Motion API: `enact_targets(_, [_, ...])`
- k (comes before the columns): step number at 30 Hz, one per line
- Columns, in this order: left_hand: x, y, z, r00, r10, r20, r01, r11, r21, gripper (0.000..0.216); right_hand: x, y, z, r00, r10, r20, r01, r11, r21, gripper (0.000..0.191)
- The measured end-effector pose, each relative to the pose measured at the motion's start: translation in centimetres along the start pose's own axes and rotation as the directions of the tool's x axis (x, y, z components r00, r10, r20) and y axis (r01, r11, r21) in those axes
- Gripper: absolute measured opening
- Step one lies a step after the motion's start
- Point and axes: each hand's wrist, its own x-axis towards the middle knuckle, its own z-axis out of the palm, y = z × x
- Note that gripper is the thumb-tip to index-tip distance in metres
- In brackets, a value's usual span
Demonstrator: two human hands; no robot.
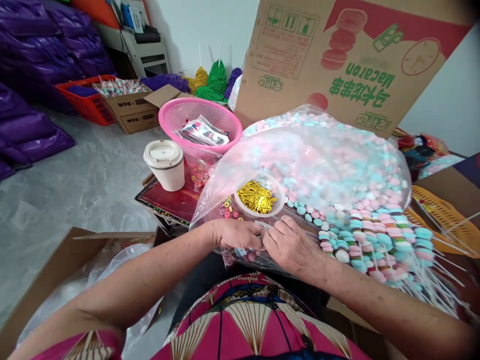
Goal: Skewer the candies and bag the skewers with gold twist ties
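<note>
My left hand (240, 234) and my right hand (290, 246) meet at the near edge of a big clear plastic bag (311, 160) full of pink, blue and white round candies. Both hands are closed, fingertips pinched together over something small and clear that I cannot make out. Just beyond them sits a small round dish of gold twist ties (257, 197), with a few coloured ring candies (228, 207) beside it. Finished candy skewers on white sticks (378, 245) lie stacked to the right of my right hand.
A white lidded cup (166, 163) stands on a dark red tray (168, 202). Behind it is a pink basket (200, 117) with packets. A large macaron carton (348, 60) rises at the back. An open cardboard box with plastic lining (75, 270) sits at my lower left.
</note>
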Motion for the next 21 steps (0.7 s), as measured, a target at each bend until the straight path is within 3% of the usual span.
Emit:
enact_targets(2, [-0.7,0.7,0.3,0.992,-0.038,-0.122,0.082,0.919,0.385,0.008,0.5,-0.5,-0.1,0.977,0.149,0.153,-0.186,0.946,0.265,0.019])
enact_targets(3, [-1.1,1.0,0.6,0.976,0.010,-0.219,0.117,0.821,0.558,0.008,0.7,-0.8,-0.2,0.937,0.231,0.264,-0.330,0.835,0.441,0.017])
enact_targets(5, [-2.0,0.9,1.2,0.916,0.226,-0.332,0.132,0.612,0.780,0.009,0.8,-1.1,-0.4,0.809,0.296,0.508,-0.587,0.439,0.680,0.017])
enact_targets(7, [-2.9,0.1,1.9,0.831,0.479,-0.283,0.031,0.469,0.883,0.014,1.0,-0.8,-0.6,0.713,0.188,0.676,-0.697,0.080,0.713,0.019])
enact_targets(8, [-3.3,-0.5,2.1,0.768,0.582,-0.268,-0.015,0.434,0.901,0.017,1.2,-0.3,-0.7,0.695,0.097,0.712,-0.715,-0.014,0.699,0.020])
enact_targets(9, [-3.6,-1.3,2.4,0.699,0.651,-0.295,-0.036,0.444,0.895,0.018,1.5,0.5,-0.7,0.700,0.011,0.714,-0.713,-0.042,0.700,0.021])
enact_targets(11, [-4.0,-2.8,2.9,0.567,0.675,-0.473,-0.063,0.608,0.792,0.019,2.6,2.8,-0.6,0.750,-0.032,0.661,-0.659,0.055,0.750,0.026])
enact_targets(12, [-4.1,-3.3,3.2,0.508,0.606,-0.613,-0.075,0.740,0.669,0.019,3.5,4.1,-0.3,0.785,0.016,0.620,-0.609,0.207,0.766,0.029])
enact_targets(13, [-4.2,-3.8,3.4,0.455,0.479,-0.751,-0.090,0.864,0.496,0.017,4.6,5.5,0.2,0.824,0.147,0.548,-0.554,0.412,0.723,0.031])
enact_targets(14, [-4.2,-4.1,3.6,0.412,0.311,-0.857,-0.112,0.950,0.291,0.015,5.7,6.7,0.9,0.852,0.264,0.452,-0.506,0.636,0.582,0.032])
enact_targets(15, [-4.2,-4.2,3.7,0.383,0.129,-0.915,-0.139,0.987,0.081,0.013,6.9,7.7,1.7,0.863,0.336,0.378,-0.473,0.800,0.368,0.033])
enact_targets(18, [-4.3,-4.1,3.9,0.369,-0.315,-0.875,-0.219,0.885,-0.411,0.014,9.6,9.1,4.4,0.857,0.368,0.361,-0.444,0.883,0.153,0.028])
enact_targets(21, [-4.6,-3.8,4.0,0.425,-0.487,-0.763,-0.280,0.731,-0.623,0.022,10.4,9.3,5.6,0.843,0.374,0.386,-0.431,0.900,0.068,0.023])
